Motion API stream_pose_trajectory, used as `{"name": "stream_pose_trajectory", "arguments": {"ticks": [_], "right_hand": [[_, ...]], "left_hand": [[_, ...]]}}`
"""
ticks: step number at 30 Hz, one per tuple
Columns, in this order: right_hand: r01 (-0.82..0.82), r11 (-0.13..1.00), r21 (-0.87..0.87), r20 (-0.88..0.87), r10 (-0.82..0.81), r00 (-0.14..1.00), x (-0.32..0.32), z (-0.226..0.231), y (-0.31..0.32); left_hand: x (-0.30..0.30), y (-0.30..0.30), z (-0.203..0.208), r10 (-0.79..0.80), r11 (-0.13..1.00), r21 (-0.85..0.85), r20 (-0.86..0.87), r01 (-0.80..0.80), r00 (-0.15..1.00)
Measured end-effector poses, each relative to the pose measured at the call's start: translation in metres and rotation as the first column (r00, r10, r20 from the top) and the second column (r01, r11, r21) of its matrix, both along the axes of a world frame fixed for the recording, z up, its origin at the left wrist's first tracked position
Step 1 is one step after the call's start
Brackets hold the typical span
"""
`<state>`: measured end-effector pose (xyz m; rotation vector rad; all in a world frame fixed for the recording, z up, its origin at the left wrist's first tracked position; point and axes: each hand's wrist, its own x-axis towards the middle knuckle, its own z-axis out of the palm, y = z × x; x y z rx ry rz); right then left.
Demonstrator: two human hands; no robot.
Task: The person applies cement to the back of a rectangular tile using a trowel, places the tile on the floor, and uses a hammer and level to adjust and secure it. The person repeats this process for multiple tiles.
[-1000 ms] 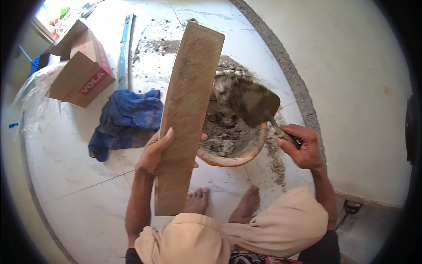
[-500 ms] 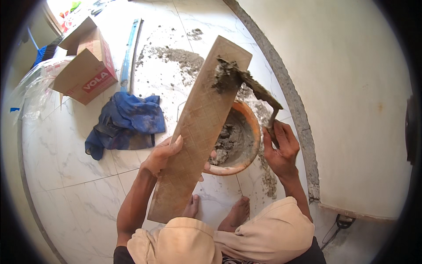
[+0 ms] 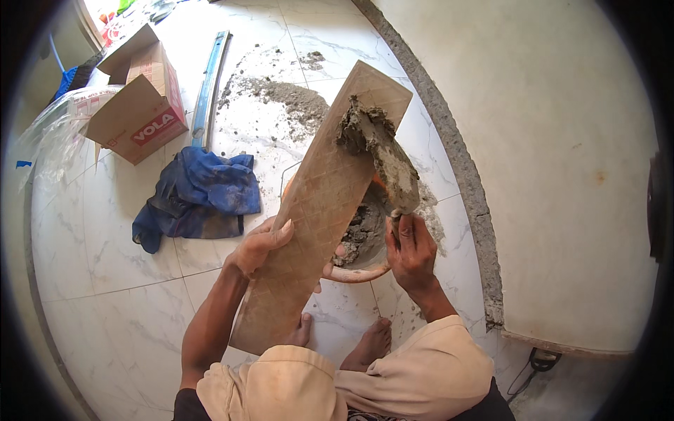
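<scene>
My left hand [image 3: 263,247] grips the long edge of a narrow tile strip [image 3: 302,210], thumb on the near face and fingers behind. The strip slants up to the right, with its back side, marked by a grid pattern, toward me. A trowel [image 3: 394,168] coated in grey mortar is in my right hand [image 3: 413,254], closed round its handle. The blade's tip meets the upper part of the strip, where a lump of mortar [image 3: 361,125] sits. Below, an orange-rimmed bucket [image 3: 358,275] holds wet mortar; the strip hides its left part.
A blue cloth [image 3: 203,189] lies on the white tiled floor at left. Beyond it are an open cardboard box [image 3: 137,116], clear plastic wrap [image 3: 63,133] and a long blue level [image 3: 210,88]. Spilled mortar [image 3: 291,102] dots the floor. A pale wall [image 3: 562,175] stands at right.
My right hand has moved left and turned the trowel, so its mortar-covered blade now faces me more. The mortar lump on the strip has changed shape. My left hand keeps its grip.
</scene>
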<state>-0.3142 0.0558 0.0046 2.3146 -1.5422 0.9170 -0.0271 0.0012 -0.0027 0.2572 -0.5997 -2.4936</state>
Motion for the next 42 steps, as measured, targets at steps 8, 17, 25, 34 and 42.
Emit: {"name": "stream_pose_trajectory", "arguments": {"ticks": [8,17,25,34,42], "right_hand": [[0.024,0.995,-0.1,-0.078,-0.032,0.996,0.014,0.003,-0.021],[0.023,0.998,-0.067,-0.111,-0.03,0.993,0.015,0.003,-0.009],[0.024,0.998,-0.059,-0.185,-0.034,0.982,0.02,-0.003,0.013],[0.022,1.0,0.005,-0.172,-0.02,0.985,0.015,-0.008,0.03],[-0.017,0.998,0.065,-0.14,0.026,0.99,-0.004,0.0,0.061]], "left_hand": [[-0.001,-0.017,0.035,0.03,0.998,-0.046,-0.045,-0.032,0.999],[0.001,-0.017,0.04,-0.009,1.0,-0.015,-0.152,0.007,0.988],[0.009,-0.013,0.037,-0.009,0.999,0.032,-0.2,0.016,0.98],[0.002,-0.008,0.04,0.028,0.999,0.036,-0.226,-0.021,0.974],[0.017,-0.02,0.035,0.075,0.997,0.035,-0.219,-0.069,0.973]]}}
